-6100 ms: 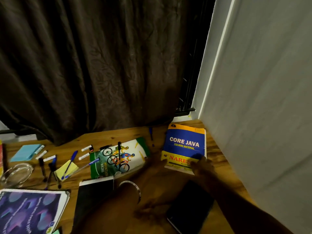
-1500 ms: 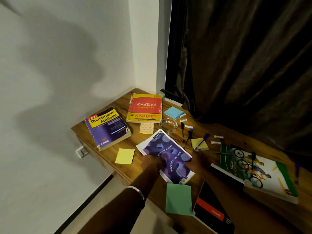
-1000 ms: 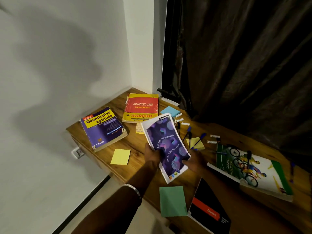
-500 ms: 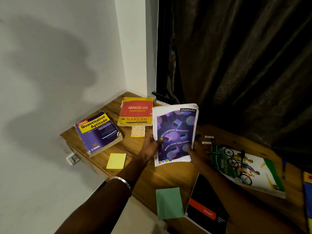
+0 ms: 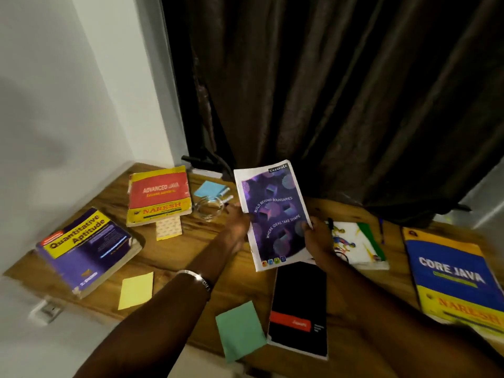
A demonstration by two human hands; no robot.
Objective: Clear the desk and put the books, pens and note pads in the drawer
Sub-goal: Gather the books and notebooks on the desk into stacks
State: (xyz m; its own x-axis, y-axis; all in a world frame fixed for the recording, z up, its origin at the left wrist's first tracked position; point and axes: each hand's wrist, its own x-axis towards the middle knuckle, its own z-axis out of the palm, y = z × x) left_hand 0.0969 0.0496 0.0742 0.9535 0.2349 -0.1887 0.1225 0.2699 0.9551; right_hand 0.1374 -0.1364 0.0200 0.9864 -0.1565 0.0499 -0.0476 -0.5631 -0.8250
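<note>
So the purple notebook [image 5: 273, 214] is coming up off the desk [image 5: 174, 255] now, left hand [image 5: 237, 224] and right hand [image 5: 316, 237] both pinching its side edges. Everything else is sitting out, and the drawer isn't showing yet.

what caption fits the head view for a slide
Both hands lift a purple notebook off a cluttered wooden desk, left hand and right hand gripping its sides.

A wooden desk [image 5: 169, 257] bears a purple-yellow aptitude book [image 5: 87, 248], red-yellow Java book [image 5: 159, 195], blue Java book [image 5: 458, 276], black notebook [image 5: 298, 309], yellow sticky pad [image 5: 136, 290] and green pad [image 5: 240, 330].
</note>
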